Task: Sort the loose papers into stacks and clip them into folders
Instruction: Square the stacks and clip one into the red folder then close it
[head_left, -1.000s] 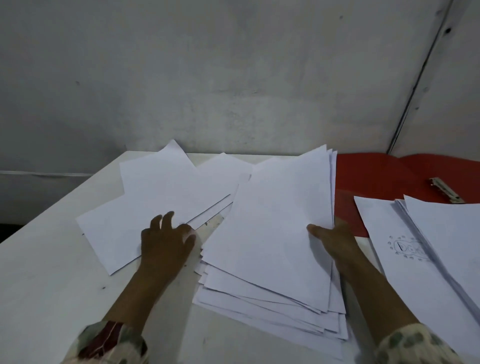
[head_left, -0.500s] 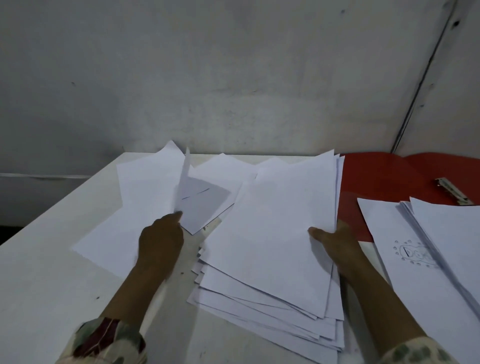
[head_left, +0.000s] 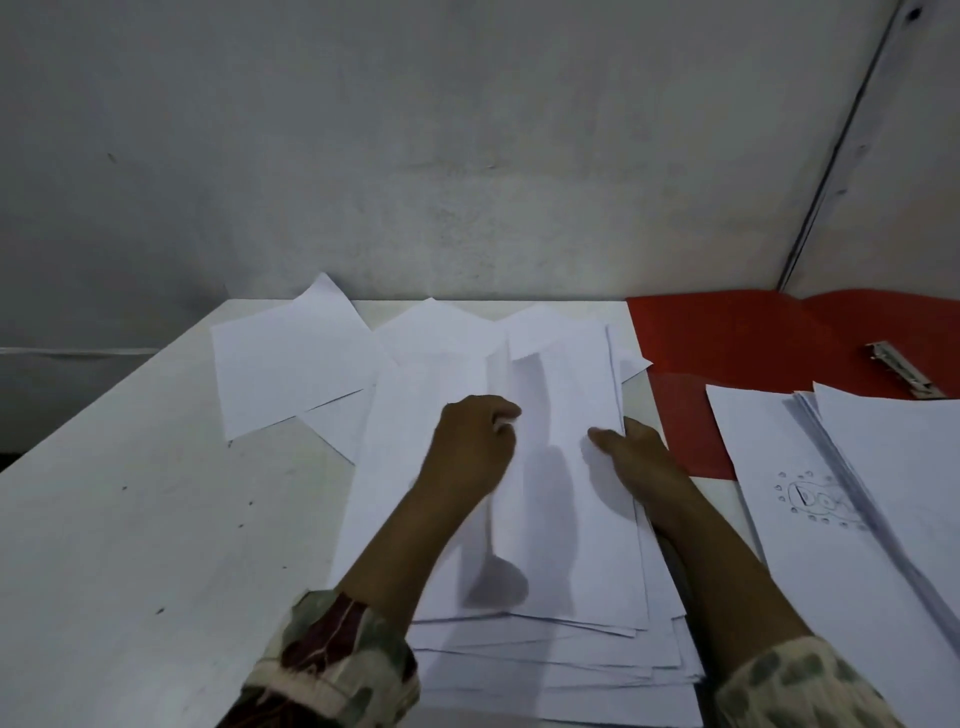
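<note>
A: Why is the right hand (head_left: 631, 452) on the middle stack (head_left: 545, 519)?
B: Its grip pinches the stack's right edge, thumb on top, pinning the sheets so they don't slide on the tabletop (head_left: 130, 519).
A: And the left hand (head_left: 470, 441)?
B: Its fingers are curled on a single sheet (head_left: 550, 395), laying it onto that stack. Half a second ago that sheet stood lifted left of the stack, over the loose papers (head_left: 291, 364).
A: The folder?
B: The red folder (head_left: 727, 338) lies open right of the stack.
</note>
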